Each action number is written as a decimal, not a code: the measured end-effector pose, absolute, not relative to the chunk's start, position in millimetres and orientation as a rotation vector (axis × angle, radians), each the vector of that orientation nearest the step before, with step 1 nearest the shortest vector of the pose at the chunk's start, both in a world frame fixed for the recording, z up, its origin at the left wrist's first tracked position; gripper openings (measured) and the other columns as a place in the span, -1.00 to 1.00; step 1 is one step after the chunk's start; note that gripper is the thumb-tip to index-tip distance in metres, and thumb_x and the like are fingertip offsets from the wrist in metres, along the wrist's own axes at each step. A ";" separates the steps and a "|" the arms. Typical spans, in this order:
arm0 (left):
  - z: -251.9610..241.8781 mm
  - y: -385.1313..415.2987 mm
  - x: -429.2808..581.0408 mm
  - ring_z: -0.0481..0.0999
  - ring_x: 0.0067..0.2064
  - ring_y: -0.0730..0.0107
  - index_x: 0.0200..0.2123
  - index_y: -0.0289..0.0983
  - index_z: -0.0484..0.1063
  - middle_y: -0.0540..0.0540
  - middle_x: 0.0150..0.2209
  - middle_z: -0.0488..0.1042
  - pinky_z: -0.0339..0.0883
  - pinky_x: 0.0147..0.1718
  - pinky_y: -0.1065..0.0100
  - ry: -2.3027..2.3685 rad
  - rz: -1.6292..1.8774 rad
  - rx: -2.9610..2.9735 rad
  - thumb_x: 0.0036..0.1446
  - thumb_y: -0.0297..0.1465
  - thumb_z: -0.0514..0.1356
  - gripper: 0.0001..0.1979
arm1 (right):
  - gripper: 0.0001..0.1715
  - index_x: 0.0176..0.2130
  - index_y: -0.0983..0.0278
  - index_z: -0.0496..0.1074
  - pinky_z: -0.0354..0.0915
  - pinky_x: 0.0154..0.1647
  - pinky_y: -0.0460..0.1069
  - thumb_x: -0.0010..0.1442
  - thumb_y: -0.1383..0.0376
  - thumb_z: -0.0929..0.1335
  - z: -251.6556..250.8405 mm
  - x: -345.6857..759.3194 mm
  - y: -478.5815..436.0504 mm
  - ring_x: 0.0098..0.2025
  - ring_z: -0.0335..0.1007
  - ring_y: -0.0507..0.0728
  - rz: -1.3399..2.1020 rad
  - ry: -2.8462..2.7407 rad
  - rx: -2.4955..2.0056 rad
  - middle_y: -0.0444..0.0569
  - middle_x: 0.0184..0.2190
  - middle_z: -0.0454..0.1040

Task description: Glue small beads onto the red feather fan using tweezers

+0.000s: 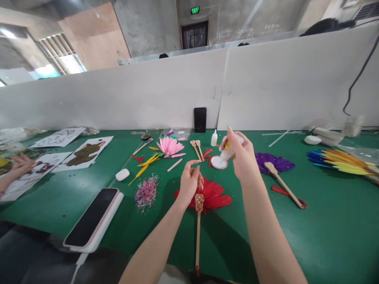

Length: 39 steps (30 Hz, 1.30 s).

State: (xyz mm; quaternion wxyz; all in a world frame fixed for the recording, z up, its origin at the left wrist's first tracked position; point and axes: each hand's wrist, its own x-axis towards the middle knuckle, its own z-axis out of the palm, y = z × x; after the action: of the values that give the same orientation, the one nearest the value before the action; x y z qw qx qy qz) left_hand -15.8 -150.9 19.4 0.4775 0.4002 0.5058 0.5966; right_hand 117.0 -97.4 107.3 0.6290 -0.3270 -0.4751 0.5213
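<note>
A red feather fan (213, 196) on a long wooden stick (197, 236) lies on the green table (325, 236) in front of me. My left hand (191, 182) rests on the fan's feathers, fingers curled and pressed together. My right hand (241, 154) is raised above the table and grips a white glue bottle (228, 149) with a yellow nozzle, tipped down toward a small round dish (218, 162) of white glue.
A purple feather fan (274, 162) lies right of the dish, a rainbow fan (340, 161) far right. A pink paper flower (169, 146), confetti pile (146, 193), phone on a power bank (93, 219) and another person's hand (18, 163) are left. White partition behind.
</note>
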 end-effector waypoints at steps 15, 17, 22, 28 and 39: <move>20.4 -150.3 -17.6 0.15 -0.77 0.62 -0.14 -0.25 0.26 0.21 -0.72 0.23 0.06 -0.78 0.56 1.262 1.508 0.984 0.07 -0.16 0.20 -0.62 | -0.55 -0.48 0.20 0.18 0.25 -0.59 -0.13 -0.11 0.09 0.49 101.6 103.7 -97.4 -0.63 0.24 -0.06 1.258 -1.011 -0.805 -0.29 -0.67 0.28; 18.8 -149.1 -18.0 0.15 -0.77 0.63 -0.12 -0.26 0.25 0.18 -0.67 0.28 0.07 -0.77 0.54 1.270 1.511 0.977 0.10 -0.15 0.16 -0.64 | -0.54 -0.49 0.20 0.18 0.25 -0.60 -0.14 -0.11 0.08 0.49 101.6 104.5 -97.6 -0.65 0.23 -0.06 1.259 -1.007 -0.813 -0.29 -0.68 0.27; 15.4 -146.4 -21.9 0.10 -0.77 0.67 -0.08 -0.28 0.24 0.16 -0.60 0.26 -0.02 -0.79 0.55 1.300 1.523 0.961 0.16 -0.16 0.08 -0.64 | -0.52 -0.53 0.20 0.16 0.21 -0.67 -0.14 -0.11 0.06 0.49 102.9 103.4 -99.5 -0.72 0.13 -0.08 1.268 -1.009 -0.840 -0.30 -0.73 0.25; 14.4 -147.8 -21.0 0.05 -0.77 0.62 -0.13 -0.26 0.29 0.22 -0.74 0.13 -0.06 -0.77 0.54 1.316 1.476 1.055 0.12 -0.14 0.13 -0.64 | -0.53 -0.57 0.22 0.18 0.21 -0.67 -0.13 -0.13 0.08 0.50 105.3 102.3 -101.8 -0.73 0.08 -0.09 1.297 -1.021 -0.843 -0.30 -0.76 0.23; 11.1 -147.4 -24.3 0.27 -0.69 0.55 -0.13 -0.24 0.29 0.19 -0.71 0.24 0.17 -0.61 0.51 1.431 1.522 1.281 0.16 -0.19 0.11 -0.71 | -0.56 -0.58 0.23 0.21 0.13 -0.71 -0.16 -0.12 0.13 0.51 108.2 104.3 -103.6 -0.74 0.12 -0.09 1.350 -1.008 -0.832 -0.30 -0.77 0.22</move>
State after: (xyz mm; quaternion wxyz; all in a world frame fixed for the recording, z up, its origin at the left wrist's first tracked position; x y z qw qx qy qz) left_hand -24.3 -147.4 11.1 0.3388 0.4917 0.5493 0.5846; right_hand 104.3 -103.6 108.2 0.5900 -0.3576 -0.4331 0.5800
